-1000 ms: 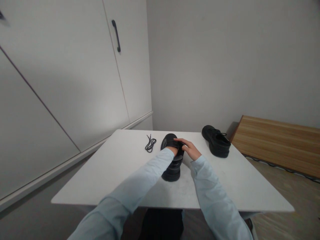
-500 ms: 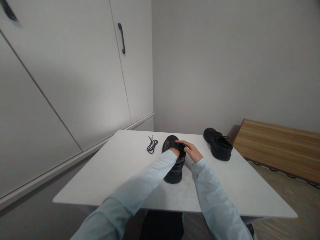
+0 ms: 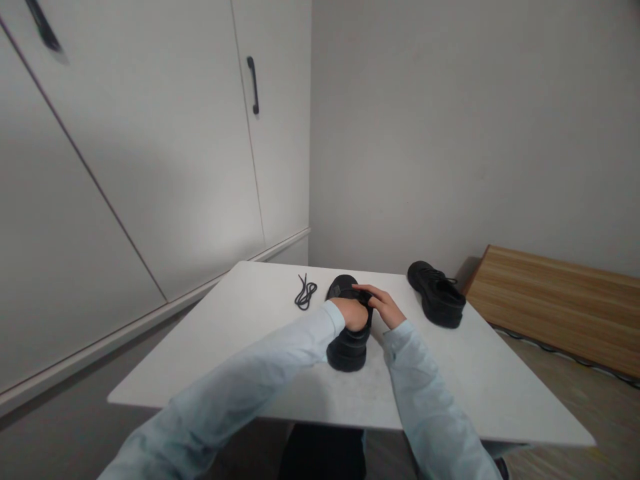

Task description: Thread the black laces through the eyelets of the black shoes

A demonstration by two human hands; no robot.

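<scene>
A black shoe point(image 3: 347, 360) stands on the white table in front of me, its toe pointing away and its heel toward me. My left hand point(image 3: 354, 315) reaches down into the shoe's opening; its fingers are hidden inside. From the right side, my right hand point(image 3: 381, 305) grips the shoe's upper near the tongue, the index finger stretched across the top and the thumb lower down. A loose black shoelace point(image 3: 305, 293), looped in a small bundle, lies left of the toe. Another black shoe point(image 3: 440, 300), with a lace in it, rests at the far right.
The white table point(image 3: 215, 347) has its near edge close to my body. White cabinet doors point(image 3: 165, 167) rise at the left, and a grey wall point(image 3: 450, 133) stands behind. A wood-grain panel point(image 3: 555, 300) is at the right, with a dark cable along its lower edge.
My left wrist has bent and come up slightly, with the forearm swung further left and more of the hand showing. My right hand keeps its place on the shoe. The view has shifted slightly.
</scene>
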